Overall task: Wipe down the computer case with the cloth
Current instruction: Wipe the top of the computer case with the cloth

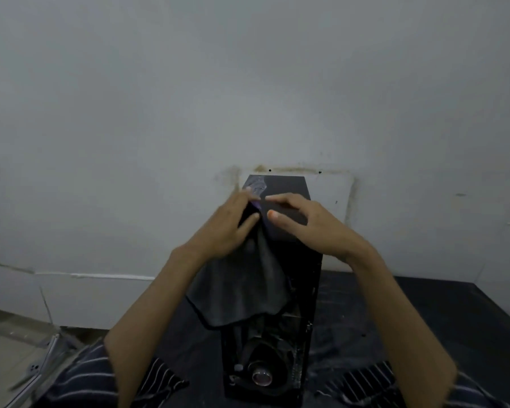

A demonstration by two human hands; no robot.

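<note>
A black computer case (pixel 286 187) stands upright on a dark surface right in front of me, its open side with a fan facing me. My left hand (pixel 227 225) grips a dark grey cloth (pixel 242 290) by its upper end at the case's top left edge; the cloth hangs down over the case's side. My right hand (pixel 306 222) rests on top of the case, fingers bent and spread, thumb pointing toward the cloth. I cannot tell whether it pinches the cloth.
A grey stained wall (pixel 248 83) rises just behind the case. The dark tabletop (pixel 424 319) runs to the right. A pale floor and a metal frame (pixel 50 348) lie at lower left. Striped fabric covers my lap at the bottom.
</note>
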